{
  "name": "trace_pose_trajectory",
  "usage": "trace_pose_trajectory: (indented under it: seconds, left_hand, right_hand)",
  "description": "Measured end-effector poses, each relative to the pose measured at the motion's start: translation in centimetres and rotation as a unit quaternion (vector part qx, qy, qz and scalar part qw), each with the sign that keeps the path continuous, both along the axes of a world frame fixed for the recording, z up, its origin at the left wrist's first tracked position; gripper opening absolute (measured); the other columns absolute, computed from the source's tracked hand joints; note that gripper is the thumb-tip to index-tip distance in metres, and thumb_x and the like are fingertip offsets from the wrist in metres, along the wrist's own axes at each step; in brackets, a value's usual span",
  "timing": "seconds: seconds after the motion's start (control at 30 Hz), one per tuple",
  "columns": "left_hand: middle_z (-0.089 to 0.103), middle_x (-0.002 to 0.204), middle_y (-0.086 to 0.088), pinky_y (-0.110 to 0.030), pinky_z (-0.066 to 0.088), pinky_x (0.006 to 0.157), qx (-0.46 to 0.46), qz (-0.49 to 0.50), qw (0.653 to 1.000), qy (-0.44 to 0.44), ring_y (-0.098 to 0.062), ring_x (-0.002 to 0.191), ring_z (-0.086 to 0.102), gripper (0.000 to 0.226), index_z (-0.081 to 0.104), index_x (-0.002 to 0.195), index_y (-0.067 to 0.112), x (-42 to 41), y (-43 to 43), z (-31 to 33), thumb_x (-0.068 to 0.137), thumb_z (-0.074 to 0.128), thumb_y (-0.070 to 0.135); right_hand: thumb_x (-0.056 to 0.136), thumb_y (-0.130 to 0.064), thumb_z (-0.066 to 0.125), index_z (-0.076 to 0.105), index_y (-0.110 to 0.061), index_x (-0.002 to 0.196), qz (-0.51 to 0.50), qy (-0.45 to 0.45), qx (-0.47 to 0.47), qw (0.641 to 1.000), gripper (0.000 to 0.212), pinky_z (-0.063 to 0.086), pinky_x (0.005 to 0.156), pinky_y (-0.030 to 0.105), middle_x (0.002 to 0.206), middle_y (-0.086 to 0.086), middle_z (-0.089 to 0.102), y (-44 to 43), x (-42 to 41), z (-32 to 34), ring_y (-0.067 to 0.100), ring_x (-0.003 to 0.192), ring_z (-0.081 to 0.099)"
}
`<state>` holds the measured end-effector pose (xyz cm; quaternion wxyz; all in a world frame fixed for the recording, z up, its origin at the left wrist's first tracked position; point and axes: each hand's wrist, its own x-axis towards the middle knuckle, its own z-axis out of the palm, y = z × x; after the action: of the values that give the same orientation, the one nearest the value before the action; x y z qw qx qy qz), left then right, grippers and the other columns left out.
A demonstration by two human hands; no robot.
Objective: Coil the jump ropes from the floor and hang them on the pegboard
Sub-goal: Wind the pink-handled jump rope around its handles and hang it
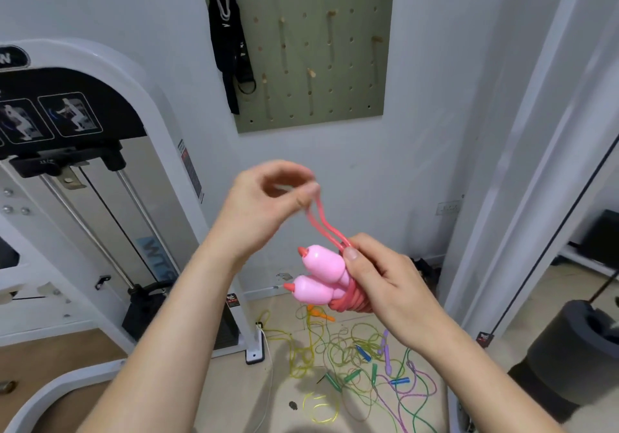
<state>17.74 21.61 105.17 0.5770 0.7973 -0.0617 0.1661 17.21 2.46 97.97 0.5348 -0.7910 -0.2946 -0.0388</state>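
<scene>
Pink jump rope point(323, 273) is carried in the air in both hands, in front of the wall below the pegboard point(351, 97) and well above the floor point(234, 392). The right hand point(378, 275) has its grip curled round the wound bundle at the base of the two handles, thumb pressed on top. The left hand point(264, 198) has its grip pinching the top of a loop point(321, 224) drawn up out of the bundle. That hand is blurred, so exact finger contact cannot be told.

The step in hand appears to be forming a hanging loop. Recommended procedure:
- Hold the right-hand grip firm so the windings do not slip.
- Open the loop wide enough to pass over a bare peg point(311, 72), apart from the black strap point(231, 47).
- Seat the loop fully at the peg's root before releasing.

Other ropes point(351, 359) lie tangled on the floor near its wall edge.
</scene>
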Motion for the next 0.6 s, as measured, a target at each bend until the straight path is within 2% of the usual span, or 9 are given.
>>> trace_pose_trajectory:
  seconds: [0.07,0.1,0.17,0.23,0.33,0.4,0.43,0.5,0.6]
  left_hand:
    - [0.063,0.083,0.002,-0.021,0.048,0.069,0.008,0.13,0.979,-0.156,-0.011,0.074,0.057,0.017,0.067,0.09,0.026,-2.1,-0.5,-0.8,0.079,0.076,0.017]
    - [0.062,0.081,0.003,-0.019,0.045,0.065,0.027,0.14,0.972,-0.184,-0.011,0.071,0.054,0.014,0.068,0.088,0.027,-3.4,-1.0,-1.1,0.079,0.075,0.018]
    - [0.062,0.075,0.007,-0.019,0.041,0.061,0.091,0.11,0.973,-0.181,-0.01,0.066,0.054,0.004,0.069,0.079,0.028,-5.5,-2.3,-2.3,0.078,0.072,0.026]
    - [0.062,0.074,0.009,-0.02,0.041,0.062,0.131,0.085,0.977,-0.148,-0.011,0.068,0.056,0.008,0.07,0.074,0.028,-6.5,-3.3,-4.0,0.079,0.067,0.034]
    - [0.058,0.085,0.014,-0.023,0.041,0.074,0.14,0.132,0.972,-0.133,-0.011,0.084,0.056,0.01,0.066,0.075,0.031,-6.6,-4.1,-5.8,0.079,0.064,0.039]
    - [0.054,0.099,0.016,-0.023,0.041,0.082,0.143,0.17,0.968,-0.117,-0.011,0.1,0.054,0.013,0.062,0.085,0.033,-6.5,-4.5,-6.3,0.076,0.067,0.041]
    - [0.052,0.106,0.016,-0.023,0.043,0.083,0.122,0.177,0.972,-0.098,-0.01,0.106,0.053,0.021,0.059,0.093,0.035,-6.4,-4.7,-6.7,0.076,0.071,0.038]
    - [0.054,0.116,0.014,-0.023,0.051,0.081,-0.015,0.14,0.99,-0.021,-0.008,0.108,0.058,0.042,0.052,0.108,0.04,-6.4,-4.8,-6.8,0.077,0.077,0.026]
    - [0.062,0.123,0.006,-0.038,0.052,0.093,-0.204,0.007,0.977,0.06,-0.019,0.109,0.063,0.063,0.047,0.123,0.039,-6.8,-4.4,-6.7,0.072,0.077,0.017]
  right_hand:
    - [0.093,-0.043,0.042,0.047,-0.016,0.075,-0.032,0.029,0.029,0.999,0.032,0.037,0.058,0.03,0.062,-0.008,0.045,0.0,0.0,-0.5,0.008,0.06,0.045]
    - [0.094,-0.041,0.042,0.046,-0.016,0.075,-0.042,0.04,0.04,0.998,0.032,0.038,0.059,0.031,0.062,-0.008,0.045,0.0,0.0,-0.7,0.007,0.059,0.048]
    - [0.098,-0.036,0.043,0.046,-0.016,0.074,-0.044,0.054,0.059,0.996,0.031,0.041,0.06,0.029,0.062,-0.005,0.047,0.3,-0.1,-0.9,0.008,0.059,0.053]
    - [0.098,-0.034,0.043,0.049,-0.011,0.078,-0.037,0.065,0.085,0.994,0.031,0.038,0.059,0.024,0.064,-0.008,0.046,0.7,-0.2,-1.0,0.006,0.061,0.047]
    - [0.095,-0.036,0.041,0.051,-0.013,0.083,-0.025,0.078,0.118,0.99,0.028,0.037,0.063,0.024,0.068,-0.012,0.048,1.4,-0.3,-1.4,0.007,0.067,0.044]
    - [0.094,-0.035,0.042,0.054,-0.013,0.086,-0.016,0.102,0.17,0.98,0.027,0.037,0.061,0.02,0.07,-0.011,0.05,1.9,-0.6,-1.6,0.007,0.067,0.045]
    - [0.094,-0.035,0.043,0.055,-0.013,0.087,-0.014,0.118,0.197,0.973,0.026,0.036,0.059,0.018,0.069,-0.009,0.05,2.1,-0.8,-1.6,0.007,0.063,0.044]
    - [0.093,-0.039,0.046,0.057,-0.018,0.086,-0.02,0.132,0.221,0.966,0.024,0.035,0.053,0.019,0.065,-0.007,0.048,2.5,-1.2,-1.8,0.008,0.056,0.042]
    - [0.091,-0.045,0.05,0.059,-0.027,0.086,-0.084,0.038,0.191,0.977,0.02,0.043,0.061,0.033,0.078,-0.009,0.053,2.7,-1.6,-2.0,0.015,0.069,0.053]
